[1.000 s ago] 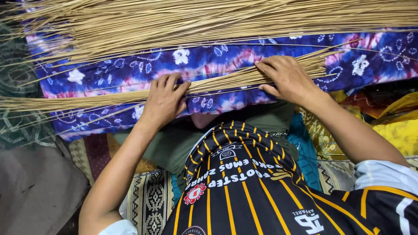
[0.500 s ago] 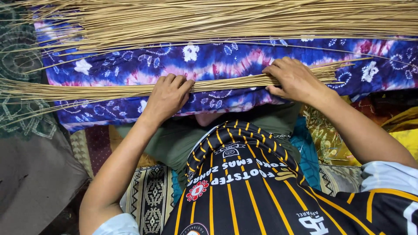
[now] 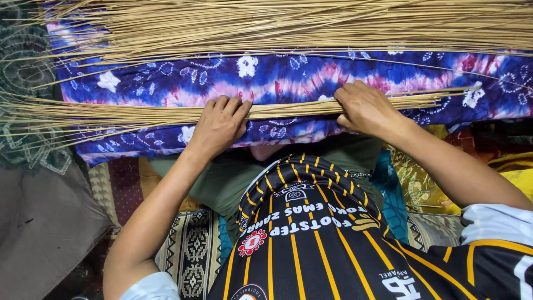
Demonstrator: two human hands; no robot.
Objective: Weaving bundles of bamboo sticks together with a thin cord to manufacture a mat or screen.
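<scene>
At the far left, the loose ends of the thin bundle of straw-coloured sticks fan out past the edge of the blue and purple tie-dye cloth over a dark patterned mat. My left hand lies palm down on that bundle, fingers close together and curled over its top edge, pressing it onto the cloth rather than closing round it. Over the last second this hand has barely moved along the sticks; what has shifted is my view, which has swung a little, so the cloth now sits further right in it.

Between my hands the bundle runs on as a tight, flat band, touching the cloth all along. My right hand covers it, fingers bent and drawn together on the sticks; I cannot tell whether any are pinched underneath. Both hands held as they were, so I judge the bundle is being kept steady, not yet rolled or lifted.

Beyond, higher up, the large heap of sticks lies across the cloth, apart from my bundle.
</scene>
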